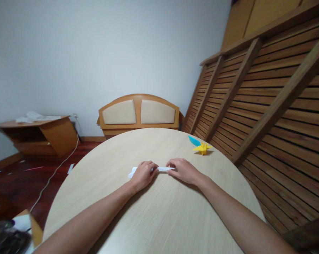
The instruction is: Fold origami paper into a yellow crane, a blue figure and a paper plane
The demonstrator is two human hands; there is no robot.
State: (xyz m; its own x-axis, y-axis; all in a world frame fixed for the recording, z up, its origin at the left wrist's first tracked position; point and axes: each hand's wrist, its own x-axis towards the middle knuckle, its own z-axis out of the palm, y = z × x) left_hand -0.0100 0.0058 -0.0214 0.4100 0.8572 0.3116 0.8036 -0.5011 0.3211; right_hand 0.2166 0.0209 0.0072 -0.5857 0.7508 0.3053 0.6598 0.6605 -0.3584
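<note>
A folded white paper lies low over the middle of the round table, with a wider part sticking out to the left and a narrow part to the right. My left hand is closed on its middle and hides that section. At the narrow right end, my right hand pinches the tip between thumb and fingers. Both hands are close to the tabletop.
On the round table, a yellow folded paper figure and a blue folded paper piece stand at the back right. Wooden slatted panels lean along the right side. A headboard is behind the table.
</note>
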